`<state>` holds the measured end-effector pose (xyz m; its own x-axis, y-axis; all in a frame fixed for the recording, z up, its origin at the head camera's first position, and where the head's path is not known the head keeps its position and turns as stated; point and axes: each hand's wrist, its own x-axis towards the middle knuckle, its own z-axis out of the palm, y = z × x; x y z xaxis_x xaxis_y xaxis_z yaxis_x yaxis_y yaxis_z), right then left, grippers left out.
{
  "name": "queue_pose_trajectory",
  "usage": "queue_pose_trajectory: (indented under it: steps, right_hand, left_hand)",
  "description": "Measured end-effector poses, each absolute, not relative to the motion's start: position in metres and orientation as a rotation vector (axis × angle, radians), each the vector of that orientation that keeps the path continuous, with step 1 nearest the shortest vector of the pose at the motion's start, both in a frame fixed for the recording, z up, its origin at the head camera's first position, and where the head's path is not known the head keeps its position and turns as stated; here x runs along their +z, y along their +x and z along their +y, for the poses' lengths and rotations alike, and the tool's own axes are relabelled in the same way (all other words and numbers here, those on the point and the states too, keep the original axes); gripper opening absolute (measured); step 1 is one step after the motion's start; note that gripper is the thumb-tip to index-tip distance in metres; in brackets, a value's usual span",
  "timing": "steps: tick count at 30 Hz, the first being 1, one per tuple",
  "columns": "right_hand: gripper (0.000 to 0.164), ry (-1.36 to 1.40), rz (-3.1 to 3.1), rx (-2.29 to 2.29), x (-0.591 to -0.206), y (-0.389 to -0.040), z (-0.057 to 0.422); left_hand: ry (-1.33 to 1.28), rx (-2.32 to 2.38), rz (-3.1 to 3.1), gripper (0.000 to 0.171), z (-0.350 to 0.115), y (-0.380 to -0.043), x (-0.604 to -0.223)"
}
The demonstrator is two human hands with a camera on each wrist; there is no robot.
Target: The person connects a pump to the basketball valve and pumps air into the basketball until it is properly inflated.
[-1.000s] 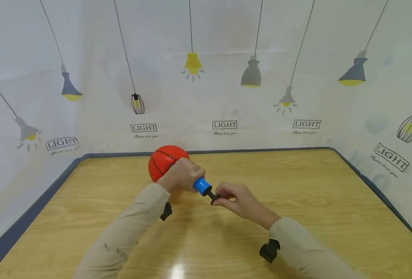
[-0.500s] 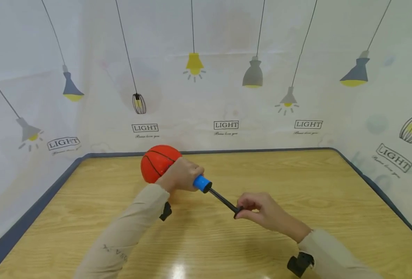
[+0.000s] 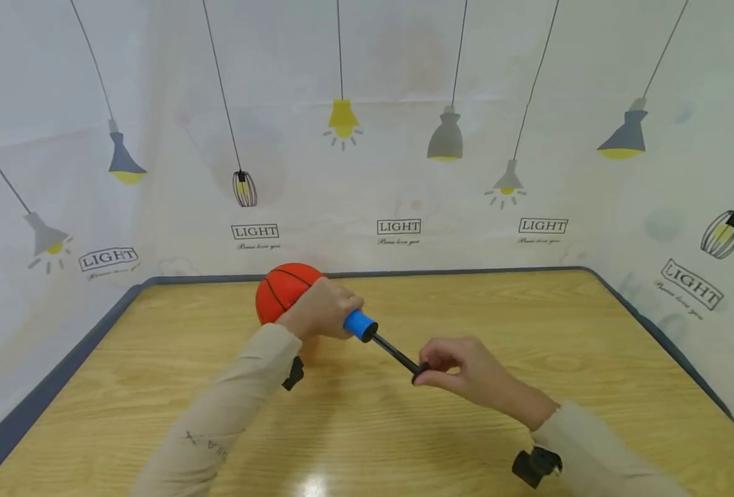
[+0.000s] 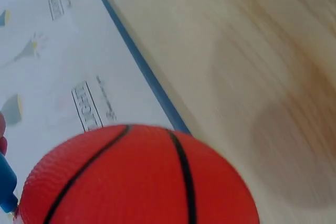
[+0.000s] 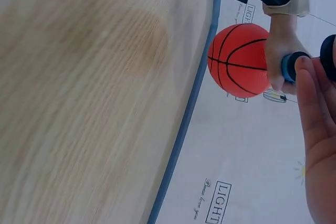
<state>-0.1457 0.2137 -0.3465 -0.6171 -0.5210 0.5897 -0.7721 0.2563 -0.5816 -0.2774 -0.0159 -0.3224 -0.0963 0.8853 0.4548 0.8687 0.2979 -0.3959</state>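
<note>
My left hand [image 3: 326, 307] grips the blue barrel of a hand pump [image 3: 361, 326], which slants down to the right. Beyond that hand is a red ball with black lines [image 3: 280, 295], partly hidden by it. In the left wrist view the pump's narrow blue tip [image 4: 7, 187] meets the side of the ball [image 4: 136, 182]; the exact joint is hard to see. My right hand [image 3: 466, 369] pinches the black handle [image 3: 419, 374] between thumb and fingers. A length of thin black rod [image 3: 394, 353] shows between barrel and handle.
Underneath is a wood-grain table [image 3: 367, 442] with a dark blue edge strip [image 3: 466, 270]. A white backdrop [image 3: 398, 186] printed with lamps surrounds its back and sides. A black wrist camera [image 3: 536, 466] sits at the right cuff.
The right hand has drawn the handle out, right and toward me, so much more rod shows. In the last half second it has barely moved. The ball has shifted slightly left overall.
</note>
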Motion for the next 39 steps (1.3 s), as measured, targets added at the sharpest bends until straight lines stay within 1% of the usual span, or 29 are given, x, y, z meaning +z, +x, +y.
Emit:
queue_pose_trajectory:
  steps: [3,7,11,13,15,18,23,26,29,34,36,39]
  right_hand:
    - [0.015,1.283,-2.191,1.332,-0.347,-0.140,0.221]
    - [0.015,1.304,-2.209,1.376,-0.347,-0.150,0.215]
    - [0.013,1.205,-2.271,1.407,-0.351,-0.167,0.202]
    - [0.011,1.140,-2.302,1.427,-0.351,-0.169,0.196]
    - [0.008,1.090,-2.335,1.450,-0.351,-0.167,0.194]
    - [0.009,1.064,-2.362,1.451,-0.348,-0.155,0.196]
    - [0.010,1.183,-2.289,1.502,-0.349,-0.136,0.214]
    - [0.012,1.289,-2.234,1.526,-0.355,-0.141,0.214]
    - [0.010,1.339,-2.189,1.593,-0.359,-0.155,0.204]
    - [0.005,1.231,-2.186,1.641,-0.355,-0.168,0.192]
    - [0.005,1.180,-2.225,1.621,-0.352,-0.166,0.192]
    - [0.006,1.138,-2.270,1.626,-0.348,-0.154,0.198]
  left_hand:
    - [-1.540,-0.011,-1.956,0.021,-0.020,-0.279,-0.323]
    - [-1.594,-0.068,-1.874,0.021,-0.012,-0.274,-0.325]
    - [-1.586,-0.057,-1.838,0.021,-0.003,-0.270,-0.327]
    - [-1.582,-0.043,-1.851,0.021,-0.003,-0.270,-0.329]
    - [-1.591,-0.024,-1.875,0.021,-0.006,-0.271,-0.331]
    - [-1.601,-0.033,-1.922,0.021,-0.014,-0.275,-0.332]
    - [-1.568,-0.078,-1.935,0.022,-0.026,-0.279,-0.331]
    - [-1.590,-0.078,-1.866,0.022,-0.023,-0.278,-0.330]
    - [-1.625,-0.098,-1.795,0.020,-0.014,-0.274,-0.329]
    - [-1.636,-0.124,-1.778,0.020,-0.005,-0.270,-0.326]
    - [-1.641,-0.094,-1.792,0.020,-0.005,-0.271,-0.325]
    - [-1.633,-0.075,-1.824,0.020,-0.010,-0.275,-0.325]
